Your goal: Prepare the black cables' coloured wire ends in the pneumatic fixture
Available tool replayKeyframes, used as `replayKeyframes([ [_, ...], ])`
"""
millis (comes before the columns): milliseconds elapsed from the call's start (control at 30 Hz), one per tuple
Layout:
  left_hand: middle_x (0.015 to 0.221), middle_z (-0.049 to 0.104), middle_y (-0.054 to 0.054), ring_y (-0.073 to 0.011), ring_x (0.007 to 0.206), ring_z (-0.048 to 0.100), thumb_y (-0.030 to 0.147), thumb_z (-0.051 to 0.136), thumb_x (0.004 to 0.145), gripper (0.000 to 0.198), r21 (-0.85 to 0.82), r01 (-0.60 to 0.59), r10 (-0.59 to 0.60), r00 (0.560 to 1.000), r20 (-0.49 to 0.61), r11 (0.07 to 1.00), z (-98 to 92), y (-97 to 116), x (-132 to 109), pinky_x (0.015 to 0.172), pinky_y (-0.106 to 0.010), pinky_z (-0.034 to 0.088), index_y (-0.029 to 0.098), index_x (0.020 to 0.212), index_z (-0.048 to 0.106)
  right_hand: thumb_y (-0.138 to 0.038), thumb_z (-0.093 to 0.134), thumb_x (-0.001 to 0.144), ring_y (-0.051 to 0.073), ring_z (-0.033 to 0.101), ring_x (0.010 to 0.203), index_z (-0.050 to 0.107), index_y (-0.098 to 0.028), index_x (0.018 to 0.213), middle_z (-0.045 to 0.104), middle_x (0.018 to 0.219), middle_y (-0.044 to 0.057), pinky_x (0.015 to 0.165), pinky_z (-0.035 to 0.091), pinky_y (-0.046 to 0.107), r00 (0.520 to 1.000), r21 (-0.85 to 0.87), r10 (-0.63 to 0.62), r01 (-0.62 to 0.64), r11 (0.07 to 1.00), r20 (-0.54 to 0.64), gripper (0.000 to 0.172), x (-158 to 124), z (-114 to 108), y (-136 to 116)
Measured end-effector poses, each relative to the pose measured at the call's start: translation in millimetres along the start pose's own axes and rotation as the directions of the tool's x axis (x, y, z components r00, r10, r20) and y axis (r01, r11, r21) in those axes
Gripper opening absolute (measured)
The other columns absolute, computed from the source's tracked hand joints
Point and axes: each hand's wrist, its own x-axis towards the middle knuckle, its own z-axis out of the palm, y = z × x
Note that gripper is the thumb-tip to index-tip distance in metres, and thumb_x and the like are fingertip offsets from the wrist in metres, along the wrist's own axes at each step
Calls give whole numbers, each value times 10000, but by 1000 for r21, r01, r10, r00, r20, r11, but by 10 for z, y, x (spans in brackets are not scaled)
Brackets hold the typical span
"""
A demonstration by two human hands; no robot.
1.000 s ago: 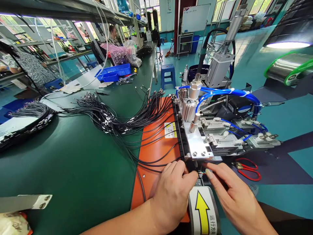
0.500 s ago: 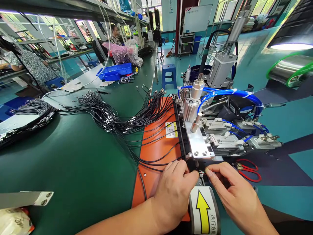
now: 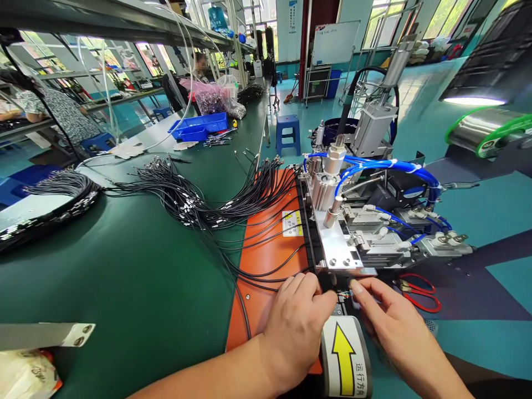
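Observation:
My left hand (image 3: 300, 324) is closed at the front end of the machine (image 3: 332, 244), thumb and forefinger pinched on a black cable whose tip is mostly hidden. Thin coloured wire ends (image 3: 344, 295) show just right of my thumb. Across that small gap, my right hand (image 3: 394, 324) has thumb and forefinger pressed together at the machine's edge; what they pinch is too small to make out. Below the fingers sits a rounded cover with a yellow arrow label (image 3: 344, 357). Several black cables (image 3: 266, 271) run over the orange plate (image 3: 260, 316) into the machine's side.
A large bundle of black cables (image 3: 187, 202) lies on the green table (image 3: 145, 293). Red-handled cutters (image 3: 419, 291) lie right of the machine. Blue trays (image 3: 199, 126) stand farther back. A wire spool (image 3: 486, 130) and a lamp (image 3: 490, 61) are at the right. Other people sit at the left.
My right fingers have shifted slightly right and away from the wire ends, so more of the wires shows. My left hand stays nearly in place. The view has tilted slightly.

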Motion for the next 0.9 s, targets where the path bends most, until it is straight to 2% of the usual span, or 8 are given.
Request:
replayKeyframes([
  [200,875,525,-48,-204,795,477,165,536,948,123,33,-27,28,999,-24,999,-25,15,7,691,-339,405,196,897,644,-561,574,915,161,554,552,711,-189,894,676,696,27,506,435,252,997,-16,-62,62,998,-37,397,-36,97,6],
  [300,901,530,-51,-204,811,474,196,560,946,104,75,-46,48,999,-21,996,-53,24,19,710,-340,415,194,884,644,-569,539,935,173,567,614,662,-195,844,663,723,28,569,450,260,994,-56,-96,92,994,-60,403,-30,152,48],
  [467,920,545,-51,-196,819,478,194,537,984,160,120,-58,59,998,-8,991,-120,22,7,722,-330,429,181,867,646,-587,464,960,174,541,652,611,-194,818,612,711,12,591,433,263,988,-98,-142,135,986,-68,443,-14,205,70],
  [633,847,559,-42,-206,786,478,145,533,976,161,161,-60,64,998,-23,985,-122,-17,-20,749,-352,439,163,845,625,-600,457,947,185,529,675,616,-177,806,602,705,21,614,431,278,986,-99,-145,137,986,-77,473,13,221,97],
  [900,828,566,-51,-220,781,477,108,534,951,152,188,-52,56,998,-15,981,-120,-35,-24,770,-374,419,161,826,601,-592,493,932,182,539,645,624,-180,771,631,703,37,591,445,274,993,9,-103,104,995,-66,461,15,253,93],
])
